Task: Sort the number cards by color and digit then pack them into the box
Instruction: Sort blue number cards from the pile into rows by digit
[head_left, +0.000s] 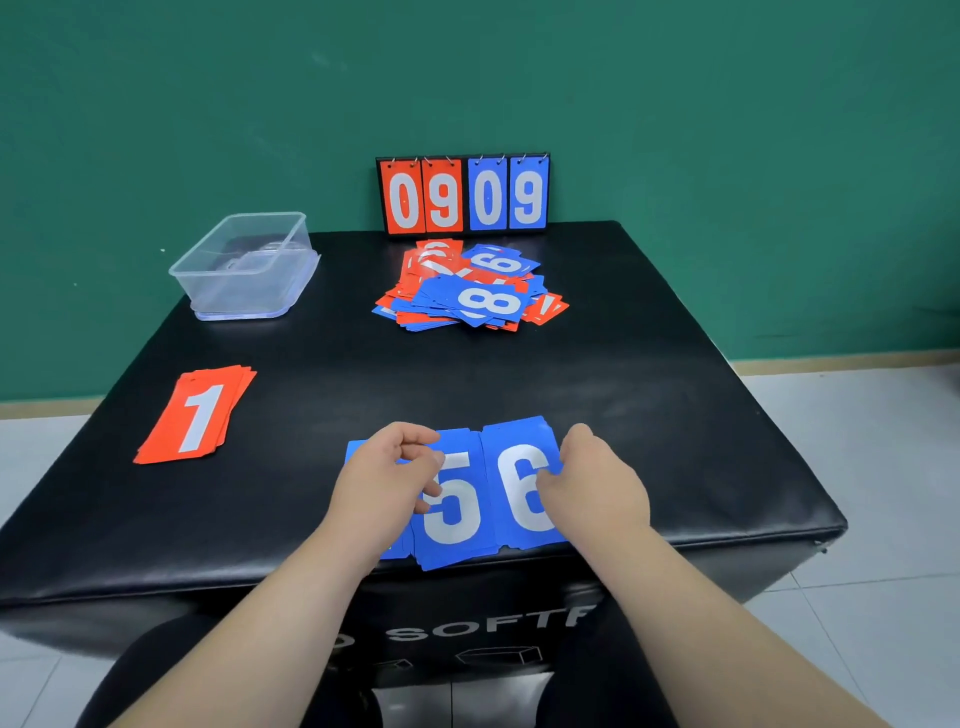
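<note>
Left hand (384, 483) lies with its fingers curled over two blue cards at the near edge of the black tabletop (363, 374): a partly hidden blue card (358, 449) whose digit is covered, and the blue 5 card (457, 525) just to its right. Whether this hand pinches either card cannot be told. The right hand (597, 488) grips the right edge of the blue 6 card (519, 467), fingers bent onto its face and thumb at its far right corner. The 5 and 6 lie side by side, edges touching.

At the near left sits a small stack of red cards (195, 415) with a 1 on top. A loose mixed pile (467, 291) of red and blue cards lies far centre, a blue 8 uppermost. The clear plastic box (244, 270) stands at the far left, well apart from the cards. A flip scoreboard (462, 195) reading 09 09 stands at the far edge against the green wall.
</note>
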